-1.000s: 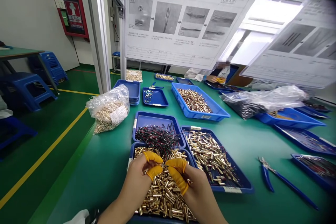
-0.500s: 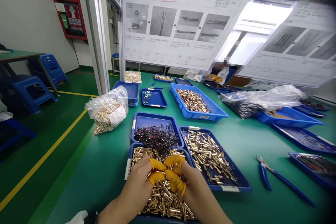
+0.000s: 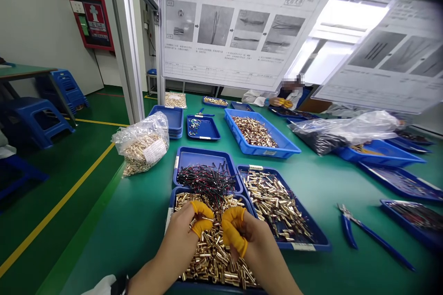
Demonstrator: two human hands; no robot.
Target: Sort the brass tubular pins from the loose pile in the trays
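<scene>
My left hand (image 3: 183,228), with yellow finger cots on the thumb and forefinger, pinches a small brass sleeve (image 3: 206,218). Close on its right is my right hand (image 3: 249,235), its yellow-covered fingers curled together; whatever they may hold is hidden. Both hands are over a blue tray heaped with brass sleeves (image 3: 214,258). Just behind it, a second blue tray (image 3: 204,156) holds a pile of thin black and red wires (image 3: 206,177). On the right, a third tray (image 3: 311,245) contains brass pieces (image 3: 273,200), some with dark wires attached.
Blue-handled pliers (image 3: 360,230) lie at the right. A clear bag of brass parts (image 3: 143,145) stands left. Farther back are a large blue bin (image 3: 284,151), stacked trays (image 3: 175,122) and a co-worker's gloved hands (image 3: 284,102). Instruction sheets (image 3: 228,62) hang overhead.
My two hands have moved apart from fingertip contact, leaving a gap between them. The left still pinches, with a brass sleeve now visible; the trays have stayed put.
</scene>
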